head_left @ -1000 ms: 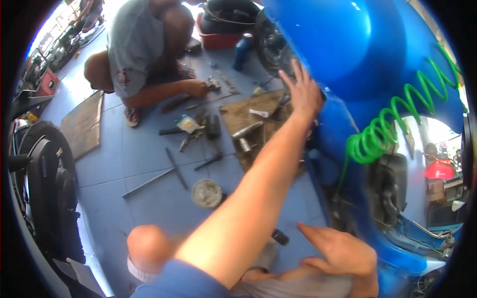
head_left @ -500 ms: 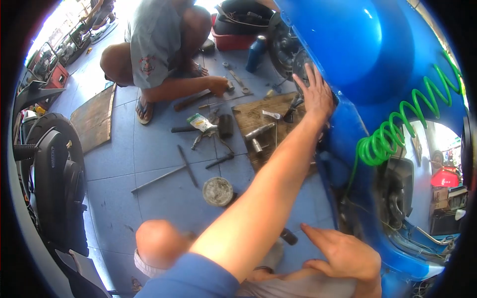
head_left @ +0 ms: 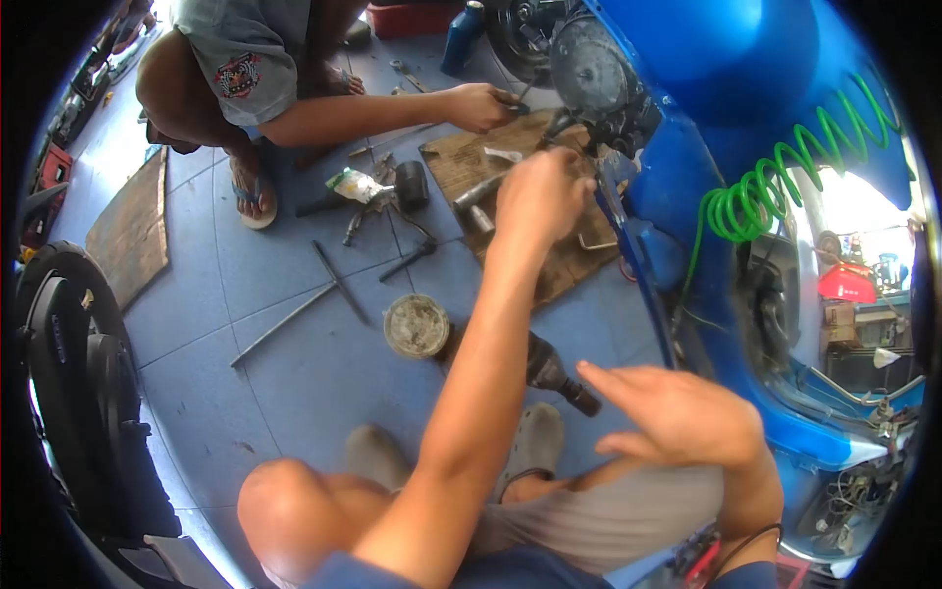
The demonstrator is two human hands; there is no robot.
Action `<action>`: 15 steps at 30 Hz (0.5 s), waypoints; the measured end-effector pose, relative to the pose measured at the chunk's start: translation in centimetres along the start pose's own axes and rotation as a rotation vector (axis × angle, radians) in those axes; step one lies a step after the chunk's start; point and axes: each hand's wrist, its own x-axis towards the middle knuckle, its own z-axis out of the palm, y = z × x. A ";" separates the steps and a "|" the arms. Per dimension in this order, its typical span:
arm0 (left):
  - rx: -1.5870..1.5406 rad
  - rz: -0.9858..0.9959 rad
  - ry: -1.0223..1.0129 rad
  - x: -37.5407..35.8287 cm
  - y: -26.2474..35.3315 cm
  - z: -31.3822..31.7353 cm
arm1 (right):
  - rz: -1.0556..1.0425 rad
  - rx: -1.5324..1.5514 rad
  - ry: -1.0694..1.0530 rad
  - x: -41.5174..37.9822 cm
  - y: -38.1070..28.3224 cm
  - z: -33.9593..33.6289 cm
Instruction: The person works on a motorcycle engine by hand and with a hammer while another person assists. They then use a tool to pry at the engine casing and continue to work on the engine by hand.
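My left hand [head_left: 543, 199] is above a stained wooden board [head_left: 564, 270], its fingers curled together. What they hold, if anything, is hidden. Beneath and beside it on the board lie a metal cylindrical tool [head_left: 480, 193] and a white scrap [head_left: 503, 154]. My right hand [head_left: 677, 417] hovers over my right thigh, fingers stretched out with nothing in them. Near its fingertips, a dark power tool [head_left: 559, 373] rests on the floor, partly behind my left forearm. The blue body panel [head_left: 677, 182] of a scooter stands to the right of my left hand, with an exposed round engine part [head_left: 592, 67] beyond.
A co-worker's hand [head_left: 483, 106] grips something dark by the engine. On the tiles lie a round tin [head_left: 417, 326], a mallet head [head_left: 412, 185], a packet [head_left: 358, 185] and metal rods [head_left: 285, 324]. A coiled green hose [head_left: 736, 211] hangs at right; a blue bottle [head_left: 463, 37] stands behind.
My left hand has left the blue panel, moved left over the board and curled its fingers. The co-worker's hand has reached right, towards the engine. My right hand stays outstretched.
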 end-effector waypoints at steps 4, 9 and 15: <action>-0.025 0.256 0.064 -2.7 1.1 1.3 | 0.126 -0.027 -0.068 1.6 -0.1 -0.2; 0.072 0.227 -0.103 -4.8 3.5 3.7 | 0.263 -0.043 -0.077 2.8 -0.1 -0.2; 0.167 0.093 -0.281 -6.2 3.1 4.4 | 0.322 -0.119 0.013 3.9 -0.3 1.2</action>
